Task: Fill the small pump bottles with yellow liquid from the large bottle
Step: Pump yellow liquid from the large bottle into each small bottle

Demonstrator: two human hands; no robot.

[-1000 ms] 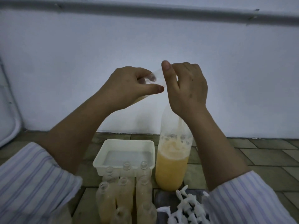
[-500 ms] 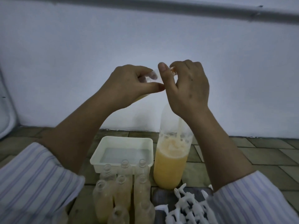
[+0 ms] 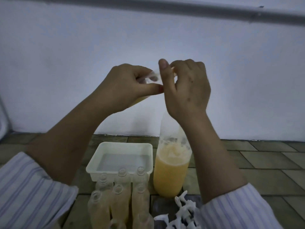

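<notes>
Head view, single frame; both hands raised in front of a pale wall. Left hand curled round a small clear bottle, tilted with its mouth toward the right hand; a trace of yellow liquid shows below the left palm. Right hand has its fingers curled at the neck of the large bottle, thumb upright and touching the left thumb tip; the neck itself is hidden behind the hand, so the exact grip cannot be told. Large bottle stands upright on the tiled floor, about half full of yellow liquid with foam at the surface; its upper part is clear. White plastic tray sits just left of the large bottle, touching or nearly so; inside looks pale and flat. Cluster of small open bottles stands upright against the near wall of the tray, several holding yellowish liquid; exact count not readable at the lower edge. White pump tops lie heaped on a dark patch near the large bottle's base, beside the right striped sleeve. Grey pipe runs along the wall above.
</notes>
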